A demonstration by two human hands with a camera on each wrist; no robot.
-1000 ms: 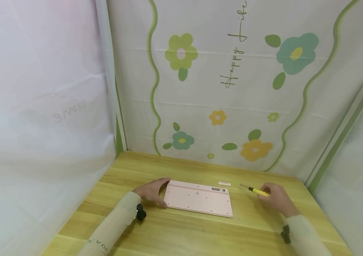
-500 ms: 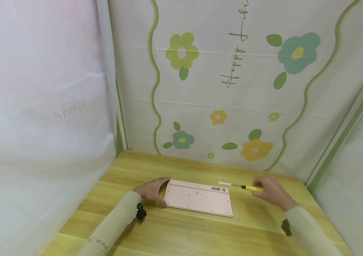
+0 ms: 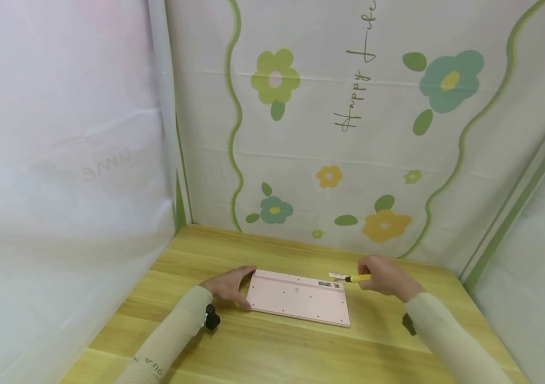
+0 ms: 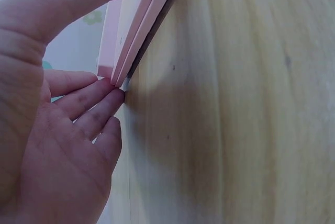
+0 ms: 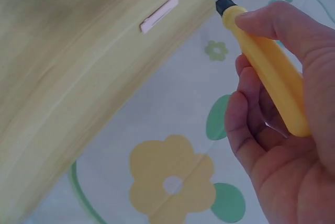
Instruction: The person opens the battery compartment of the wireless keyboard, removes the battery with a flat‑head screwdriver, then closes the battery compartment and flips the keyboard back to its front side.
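On the woodgrain table [image 3: 272, 352] — pink panel [image 3: 296, 301]; behind, flowered sheeting [image 3: 301, 138].

Over the last 1.0 s the person's right hand [image 3: 387, 276] has travelled toward 10 o'clock, its sleeve [image 3: 452, 336] following, and has brought the yellow screwdriver [image 5: 269, 69] from well apart to just beside the pink panel's [image 3: 296, 301] 2 o'clock corner. The shaft, which pointed toward 10 o'clock, now points roughly toward 9 o'clock, with its tip near the small pink strip [image 5: 159, 14]; whether they touch cannot be told.
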